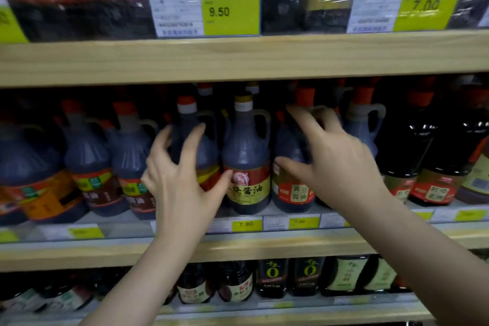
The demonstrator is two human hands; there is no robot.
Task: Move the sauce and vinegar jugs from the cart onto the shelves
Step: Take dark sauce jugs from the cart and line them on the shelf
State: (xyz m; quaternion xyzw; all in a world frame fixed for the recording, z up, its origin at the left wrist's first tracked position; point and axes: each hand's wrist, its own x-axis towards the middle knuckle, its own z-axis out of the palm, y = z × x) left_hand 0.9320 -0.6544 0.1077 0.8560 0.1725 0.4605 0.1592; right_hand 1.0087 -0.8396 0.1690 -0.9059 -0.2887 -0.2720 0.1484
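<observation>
Both bare forearms reach up and forward from the bottom edge, converging slightly. Left hand (180,180) raised, back to camera, fingers spread and lightly curved, thumb out to the right. Right hand (333,156) higher, fingers extended and splayed leftward, thumb below. Neither visibly grips anything; both motion-blurred.

- The left hand (176,180) reached to the middle shelf (79,251), fingers spread around a red-capped jug (194,140).
- The right hand (336,164) hovered, fingers spread, before another red-labelled jug (289,182).
- Between them stood a yellow-capped jug (247,156).
- A price tag (205,9) read 9.50.
</observation>
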